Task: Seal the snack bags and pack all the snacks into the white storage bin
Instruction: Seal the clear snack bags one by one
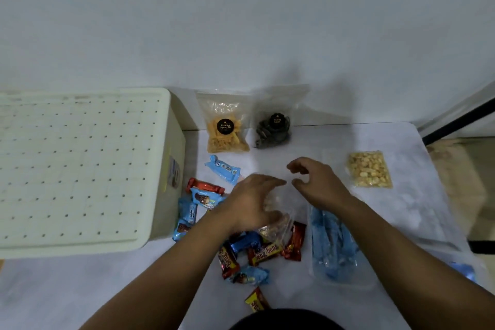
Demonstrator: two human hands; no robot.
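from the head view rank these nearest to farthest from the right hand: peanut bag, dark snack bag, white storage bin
From the right hand:
1. Peanut bag, just to its right on the table.
2. Dark snack bag, beyond the hand, leaning at the wall.
3. White storage bin, far off on the left side, past the left hand.

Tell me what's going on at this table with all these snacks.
A person is working on a clear snack bag in the middle of the table. The left hand rests on it, and the right hand hovers beside it with curled fingers; whether it pinches the bag's edge is unclear. Wrapped candy bars lie scattered. The white storage bin on the left has its lid on, so nothing is visibly packed.
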